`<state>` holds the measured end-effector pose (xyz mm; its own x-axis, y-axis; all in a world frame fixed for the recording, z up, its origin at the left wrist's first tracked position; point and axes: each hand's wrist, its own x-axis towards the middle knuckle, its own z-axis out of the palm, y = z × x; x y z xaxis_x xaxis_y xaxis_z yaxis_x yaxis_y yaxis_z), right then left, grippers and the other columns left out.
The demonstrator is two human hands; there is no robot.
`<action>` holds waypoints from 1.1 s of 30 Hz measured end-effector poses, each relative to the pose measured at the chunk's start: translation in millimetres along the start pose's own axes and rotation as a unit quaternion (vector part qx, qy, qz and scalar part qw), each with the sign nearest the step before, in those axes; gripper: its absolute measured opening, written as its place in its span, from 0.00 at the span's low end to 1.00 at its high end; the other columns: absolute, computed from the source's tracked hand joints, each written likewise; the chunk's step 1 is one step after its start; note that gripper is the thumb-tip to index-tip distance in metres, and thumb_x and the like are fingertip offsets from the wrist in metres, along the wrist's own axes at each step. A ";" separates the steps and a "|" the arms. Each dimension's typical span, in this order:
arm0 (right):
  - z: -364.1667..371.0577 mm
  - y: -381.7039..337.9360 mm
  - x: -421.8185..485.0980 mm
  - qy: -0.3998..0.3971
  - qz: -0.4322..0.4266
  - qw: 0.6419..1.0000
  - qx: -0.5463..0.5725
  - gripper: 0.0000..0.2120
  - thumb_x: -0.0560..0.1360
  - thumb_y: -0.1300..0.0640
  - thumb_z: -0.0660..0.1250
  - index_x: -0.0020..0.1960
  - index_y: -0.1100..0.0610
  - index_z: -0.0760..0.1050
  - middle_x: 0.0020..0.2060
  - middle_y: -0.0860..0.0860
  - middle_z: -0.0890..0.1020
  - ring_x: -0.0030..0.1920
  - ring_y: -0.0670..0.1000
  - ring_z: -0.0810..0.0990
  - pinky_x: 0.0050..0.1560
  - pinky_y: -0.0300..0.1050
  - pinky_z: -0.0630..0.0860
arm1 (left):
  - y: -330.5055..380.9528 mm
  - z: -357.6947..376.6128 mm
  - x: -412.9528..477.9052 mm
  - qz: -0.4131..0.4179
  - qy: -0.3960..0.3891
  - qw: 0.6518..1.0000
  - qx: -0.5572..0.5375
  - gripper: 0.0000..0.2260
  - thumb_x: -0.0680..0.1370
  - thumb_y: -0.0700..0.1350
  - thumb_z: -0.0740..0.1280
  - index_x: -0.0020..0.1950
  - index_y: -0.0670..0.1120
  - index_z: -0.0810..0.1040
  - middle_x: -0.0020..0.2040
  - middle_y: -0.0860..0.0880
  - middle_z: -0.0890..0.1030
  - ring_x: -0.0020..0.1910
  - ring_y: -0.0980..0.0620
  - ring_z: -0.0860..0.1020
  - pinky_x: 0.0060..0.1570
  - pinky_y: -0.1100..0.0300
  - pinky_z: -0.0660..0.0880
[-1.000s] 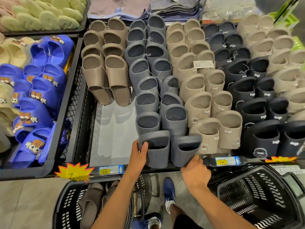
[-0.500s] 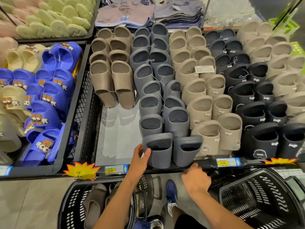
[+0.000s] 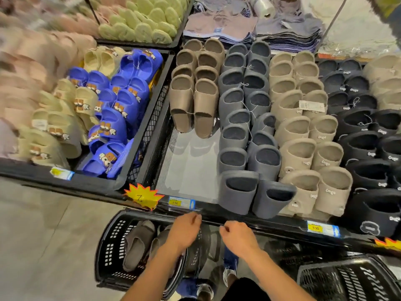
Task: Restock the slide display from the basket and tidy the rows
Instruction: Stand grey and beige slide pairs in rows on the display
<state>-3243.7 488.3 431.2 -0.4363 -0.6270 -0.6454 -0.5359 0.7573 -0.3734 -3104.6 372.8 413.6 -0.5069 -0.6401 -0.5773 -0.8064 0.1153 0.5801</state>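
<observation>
The slide display (image 3: 227, 210) holds rows of brown, grey, beige and black slides. The front grey pair (image 3: 253, 193) stands at its front edge, the right slide tilted. The brown row (image 3: 193, 107) ends halfway down, with bare white floor (image 3: 191, 170) in front of it. A black basket (image 3: 112, 246) on the floor below holds brown slides (image 3: 138, 244). My left hand (image 3: 184, 231) hovers over the basket and my right hand (image 3: 236, 237) is beside it. Both are loosely curled, hold nothing and sit just below the display's front rail.
A neighbouring bin (image 3: 86, 181) at left holds blue and cream slides. A second black basket (image 3: 351, 279) stands at lower right. Yellow price tags (image 3: 321, 229) and a star-shaped sign (image 3: 141, 196) hang on the front rail. Folded textiles (image 3: 249, 25) lie behind the display.
Both hands have let go of the front grey pair and dropped below the front rail towards the basket. The view has shifted left and down.
</observation>
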 end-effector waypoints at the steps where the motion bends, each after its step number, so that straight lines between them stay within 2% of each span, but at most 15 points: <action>1: 3.4 -7.1 -2.6 0.003 -0.018 0.999 -0.033 0.15 0.80 0.47 0.54 0.39 0.51 0.71 0.48 0.54 0.82 0.51 0.58 0.80 0.44 0.47 0.70 | -11.0 -2.1 -10.8 -0.006 -0.010 0.998 0.067 0.14 0.82 0.52 0.57 0.46 0.46 0.77 0.46 0.44 0.82 0.50 0.44 0.79 0.47 0.55 0.72; 5: 27.5 -37.7 -12.2 -0.004 -0.094 0.978 -0.185 0.17 0.80 0.47 0.53 0.53 0.55 0.78 0.54 0.54 0.82 0.56 0.58 0.80 0.51 0.48 0.74 | -57.3 -8.7 -51.4 -0.046 -0.051 0.981 0.179 0.14 0.80 0.52 0.57 0.49 0.45 0.77 0.53 0.42 0.81 0.54 0.39 0.79 0.49 0.51 0.74; 10: 67.9 -85.3 -17.0 -0.028 -0.156 0.938 -0.308 0.17 0.80 0.48 0.55 0.60 0.54 0.76 0.59 0.54 0.80 0.60 0.57 0.78 0.57 0.48 0.74 | -114.8 -19.3 -91.3 -0.117 -0.038 0.975 0.187 0.17 0.81 0.55 0.55 0.60 0.47 0.76 0.60 0.42 0.80 0.57 0.38 0.78 0.53 0.50 0.74; 16: 127.6 -135.8 -18.5 -0.083 -0.217 0.887 -0.399 0.16 0.80 0.50 0.57 0.62 0.55 0.75 0.61 0.54 0.79 0.62 0.57 0.77 0.59 0.49 0.71 | -155.1 -41.8 -116.0 -0.167 -0.020 0.968 0.185 0.19 0.82 0.52 0.54 0.66 0.43 0.74 0.66 0.42 0.76 0.63 0.40 0.76 0.58 0.50 0.73; 22: 176.8 -167.6 -8.3 -0.128 -0.237 0.840 -0.472 0.13 0.79 0.54 0.58 0.60 0.54 0.77 0.58 0.53 0.80 0.60 0.56 0.77 0.58 0.50 0.71 | -203.5 -51.6 -117.3 -0.209 -0.018 0.964 0.162 0.18 0.81 0.53 0.55 0.61 0.45 0.77 0.61 0.42 0.80 0.59 0.39 0.78 0.56 0.49 0.75; 24: 189.5 -175.3 0.7 -0.135 -0.235 0.836 -0.478 0.14 0.80 0.53 0.57 0.60 0.54 0.76 0.59 0.54 0.79 0.61 0.57 0.76 0.59 0.49 0.71 | -223.0 -51.4 -110.5 -0.227 -0.015 0.963 0.145 0.18 0.81 0.53 0.54 0.60 0.47 0.78 0.60 0.43 0.80 0.58 0.40 0.78 0.55 0.50 0.75; 28: 218.5 -189.2 33.7 -0.147 -0.187 0.862 -0.448 0.18 0.80 0.48 0.55 0.62 0.55 0.76 0.60 0.54 0.78 0.62 0.57 0.76 0.58 0.50 0.72 | -269.6 -48.0 -79.4 -0.260 -0.023 0.959 0.107 0.18 0.82 0.54 0.53 0.60 0.45 0.77 0.60 0.43 0.80 0.58 0.40 0.78 0.54 0.51 0.74; 33: 272.4 -196.2 90.9 -0.145 -0.116 0.884 -0.429 0.18 0.80 0.48 0.55 0.61 0.55 0.76 0.59 0.53 0.79 0.61 0.56 0.77 0.57 0.50 0.73 | -339.2 -40.7 -17.5 -0.259 -0.047 0.962 0.078 0.15 0.82 0.52 0.55 0.58 0.45 0.76 0.59 0.43 0.80 0.57 0.40 0.78 0.54 0.49 0.76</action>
<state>-2981.3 332.5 264.3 -0.1059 -0.5799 -0.8078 -0.9918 0.1198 0.0439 -2809.8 313.9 250.3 -0.0441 -0.5722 -0.8190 -0.9901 -0.0843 0.1122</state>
